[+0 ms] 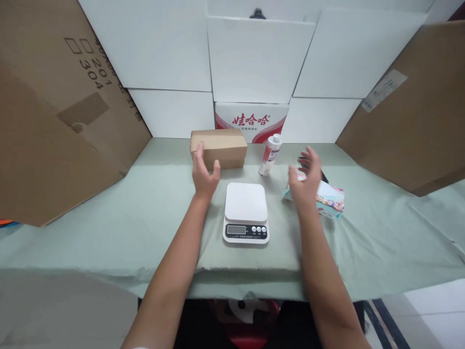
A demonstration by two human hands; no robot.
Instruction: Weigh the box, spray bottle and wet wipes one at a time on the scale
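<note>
A white kitchen scale (246,202) rests on the cloth between my two forearms, its dark display strip and buttons facing me. My left hand (205,174) is in the air by the front of a brown cardboard box (227,154), fingers apart and holding nothing. Over a light-blue and pink soft pack (330,199) hovers my right hand (305,179), its fingers spread and slightly blurred. Part of that pack, and of a black object (324,177) behind it, is hidden by the hand. A white and red bottle (270,155) stands upright behind the scale.
Pale green cloth (90,208) covers the table, which ends at a front edge below the scale. Large cardboard panels flank it on the left (65,121) and right (417,111). At the back stands a white and red printed carton (251,121) against white panels (167,114).
</note>
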